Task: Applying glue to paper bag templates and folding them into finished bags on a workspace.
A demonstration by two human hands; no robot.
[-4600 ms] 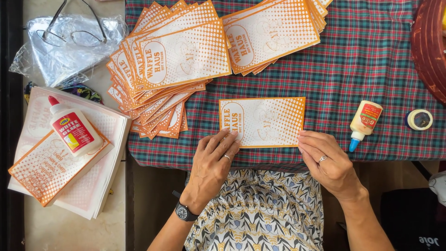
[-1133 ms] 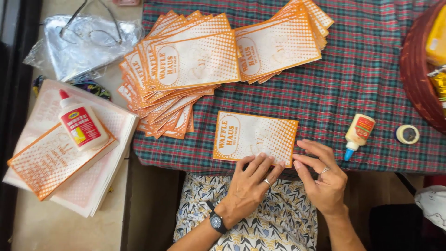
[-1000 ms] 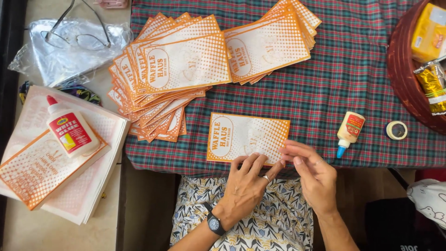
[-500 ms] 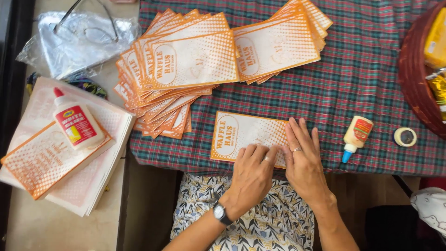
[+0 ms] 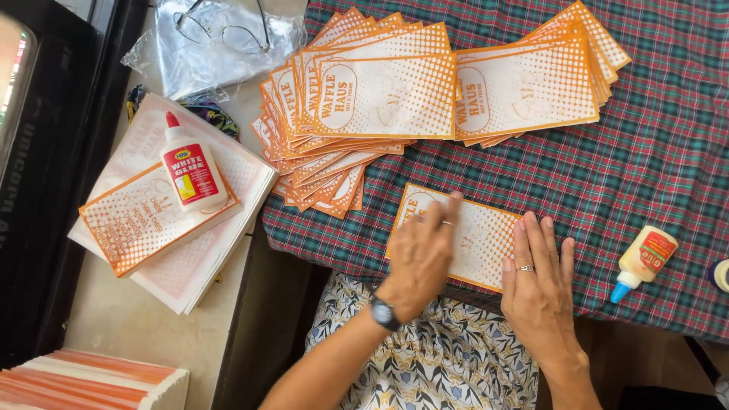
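Note:
An orange-and-white paper envelope (image 5: 478, 231) lies flat near the front edge of the plaid-covered table (image 5: 668, 167). My left hand (image 5: 421, 254), with a wristwatch and a ring, presses flat on the envelope's left half, fingers pointing up. My right hand (image 5: 538, 285), also ringed, lies flat on the envelope's right end with fingers together. Neither hand grips anything. A small glue bottle (image 5: 644, 260) with a blue tip lies on the cloth just right of my right hand.
Fanned piles of the same envelopes (image 5: 357, 106) cover the back of the table. On the side counter at left, a larger glue bottle (image 5: 191, 168) rests on a stack of flat sheets (image 5: 190, 250). Eyeglasses (image 5: 228, 30) sit on a plastic bag. A tape roll (image 5: 720, 275) is at far right.
Both hands have slid leftward over the envelope; my left hand now reaches its left half and my right hand flattens on its right end. The camera view shifted a little.

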